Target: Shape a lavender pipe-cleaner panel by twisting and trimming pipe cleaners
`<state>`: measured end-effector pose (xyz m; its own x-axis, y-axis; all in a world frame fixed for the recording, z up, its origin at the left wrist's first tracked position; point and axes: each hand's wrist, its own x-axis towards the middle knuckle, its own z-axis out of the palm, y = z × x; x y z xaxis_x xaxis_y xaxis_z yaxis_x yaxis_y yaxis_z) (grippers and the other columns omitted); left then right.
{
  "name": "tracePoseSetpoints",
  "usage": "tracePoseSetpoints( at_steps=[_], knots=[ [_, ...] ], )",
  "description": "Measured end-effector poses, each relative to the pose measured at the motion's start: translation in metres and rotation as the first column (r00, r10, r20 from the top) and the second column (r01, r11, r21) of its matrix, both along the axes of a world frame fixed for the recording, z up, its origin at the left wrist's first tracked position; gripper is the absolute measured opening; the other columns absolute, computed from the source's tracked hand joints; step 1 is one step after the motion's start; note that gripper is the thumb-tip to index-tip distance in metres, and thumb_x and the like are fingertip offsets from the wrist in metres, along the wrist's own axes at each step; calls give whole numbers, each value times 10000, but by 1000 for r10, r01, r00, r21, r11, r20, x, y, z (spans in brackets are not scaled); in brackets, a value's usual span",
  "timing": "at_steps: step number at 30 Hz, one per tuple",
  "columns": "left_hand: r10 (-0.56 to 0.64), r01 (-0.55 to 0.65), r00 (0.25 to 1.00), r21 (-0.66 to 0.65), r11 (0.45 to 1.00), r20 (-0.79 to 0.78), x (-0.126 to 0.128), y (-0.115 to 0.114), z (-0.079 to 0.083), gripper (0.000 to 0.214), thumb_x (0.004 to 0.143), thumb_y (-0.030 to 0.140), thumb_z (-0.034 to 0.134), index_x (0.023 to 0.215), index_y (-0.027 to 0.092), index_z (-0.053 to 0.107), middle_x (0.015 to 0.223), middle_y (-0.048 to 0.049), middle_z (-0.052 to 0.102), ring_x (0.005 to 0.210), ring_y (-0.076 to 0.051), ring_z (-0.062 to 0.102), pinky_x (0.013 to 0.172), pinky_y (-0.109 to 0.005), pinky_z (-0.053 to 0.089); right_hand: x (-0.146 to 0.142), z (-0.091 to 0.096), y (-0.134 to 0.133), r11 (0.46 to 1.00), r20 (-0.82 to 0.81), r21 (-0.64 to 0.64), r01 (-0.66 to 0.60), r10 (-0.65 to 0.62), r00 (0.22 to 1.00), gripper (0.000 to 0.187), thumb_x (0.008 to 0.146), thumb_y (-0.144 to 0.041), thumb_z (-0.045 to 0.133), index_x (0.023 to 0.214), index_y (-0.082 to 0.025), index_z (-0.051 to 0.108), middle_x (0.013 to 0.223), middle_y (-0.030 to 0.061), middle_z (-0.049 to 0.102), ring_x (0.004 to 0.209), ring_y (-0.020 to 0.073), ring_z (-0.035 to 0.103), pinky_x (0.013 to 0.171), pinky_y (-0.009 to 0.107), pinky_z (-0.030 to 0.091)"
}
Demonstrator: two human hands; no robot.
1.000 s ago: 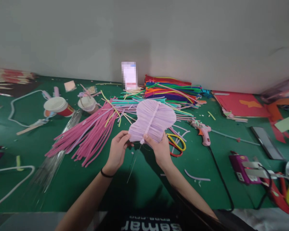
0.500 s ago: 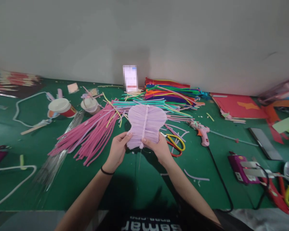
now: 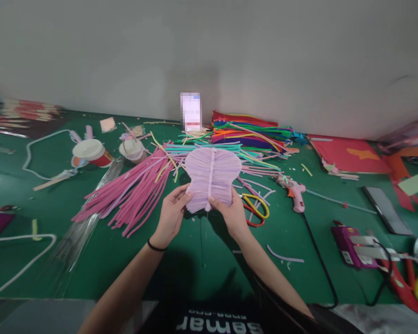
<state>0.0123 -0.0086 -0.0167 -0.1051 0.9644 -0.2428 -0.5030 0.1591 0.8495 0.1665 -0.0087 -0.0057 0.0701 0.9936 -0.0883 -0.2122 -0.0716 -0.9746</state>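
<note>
Between my hands is a lilac butterfly-wing shape made of pipe cleaners (image 3: 198,171), with a raised strip down its middle and a thin wire or thread hanging below. My left hand (image 3: 172,211) pinches its lower left edge. On the lower right side, my right hand (image 3: 233,213) grips it, the thumb lying by the bottom of the middle strip. Behind it to the left lies a bundle of pink pipe cleaners (image 3: 135,195). Yellow and red scissors (image 3: 261,206) rest right of my right hand, and a pink glue gun (image 3: 297,199) lies further right.
On the green table (image 3: 132,273) are a lidded paper cup (image 3: 99,155), a second cup (image 3: 132,150) and thin clear sticks (image 3: 69,246). Coloured pipe cleaners (image 3: 247,132) lie at the back by a lit phone (image 3: 191,111). A dark phone (image 3: 386,211), purple device (image 3: 351,246) and black cord (image 3: 316,255) are right.
The lilac shape has tipped slightly, its middle strip now nearer upright. Both hands keep their hold. The whole scene has shifted a little to the right as the camera turned.
</note>
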Motion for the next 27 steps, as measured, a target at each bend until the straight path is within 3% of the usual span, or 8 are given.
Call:
tracePoseSetpoints(
  at_steps=[10,15,18,21,27],
  knots=[
    [67,-70,990,-18,997,-126,-7,4,-1,381,688,313,793,1015,137,707,904,-70,743,804,-158,683,729,-236,518,3,-5,2,1000,-49,-26,2,-3,999,425,659,-279,791,1043,-210,623,982,22,717,843,186,661,789,327,542],
    [-70,77,993,-74,994,92,-8,6,-2,566,803,602,577,1045,105,700,930,-135,744,901,-267,693,747,-342,550,3,-3,1,996,-54,-53,-77,74,996,447,648,-321,795,1049,-211,631,951,18,720,787,189,661,698,313,553],
    [-166,177,979,-92,980,115,-8,5,-2,481,731,475,723,1051,118,696,930,-119,749,905,-285,696,790,-370,551,4,-2,-1,986,-21,-60,-153,152,988,415,679,-377,770,1044,-215,655,965,16,723,853,199,658,782,325,531],
    [-183,187,981,-72,980,58,-7,3,-1,395,663,272,809,1015,132,696,918,-94,752,835,-251,708,791,-355,549,7,-4,-1,984,28,-55,-169,171,985,332,822,-501,596,935,-203,689,915,10,715,861,193,631,801,306,492],
    [-186,185,982,-32,982,-32,-4,0,1,343,662,290,811,934,117,692,898,-100,747,824,-246,699,756,-356,548,14,-12,1,990,209,-26,-135,138,968,428,853,-571,504,727,-189,649,730,-12,646,720,179,546,676,272,427]
  ],
)
